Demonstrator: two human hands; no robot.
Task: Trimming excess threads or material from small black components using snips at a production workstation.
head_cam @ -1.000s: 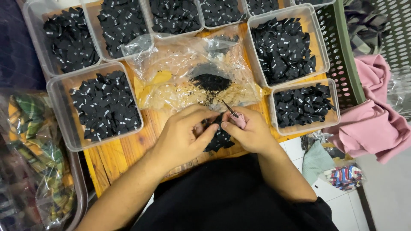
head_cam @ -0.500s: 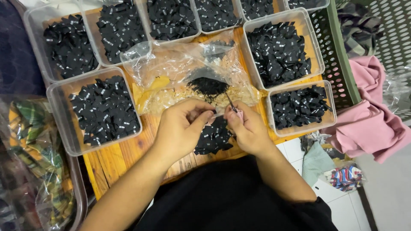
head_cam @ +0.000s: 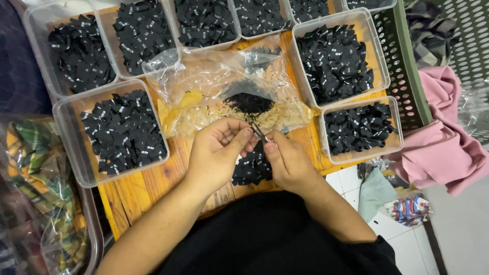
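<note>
My left hand (head_cam: 218,149) and my right hand (head_cam: 288,162) meet over the near edge of a wooden board (head_cam: 147,191). The right hand pinches a small thin metal tool (head_cam: 258,132), its tip pointing up between both hands. The left thumb and fingers press together next to that tip; whether a label sits between them is hidden. Under the hands lies a loose pile of small black fabric labels (head_cam: 253,168). Just beyond the fingers a clear plastic bag (head_cam: 219,89) lies crumpled, with a small black heap (head_cam: 249,102) on it.
Several clear plastic tubs of black labels ring the board: one at left (head_cam: 119,132), two at right (head_cam: 360,127) (head_cam: 336,56), more along the top (head_cam: 204,20). A green perforated crate (head_cam: 402,66) and pink cloth (head_cam: 438,147) lie right. Bagged plaid fabric (head_cam: 35,193) sits left.
Both hands have lifted slightly off the label pile and drawn a little apart. The tool's tip now shows between them.
</note>
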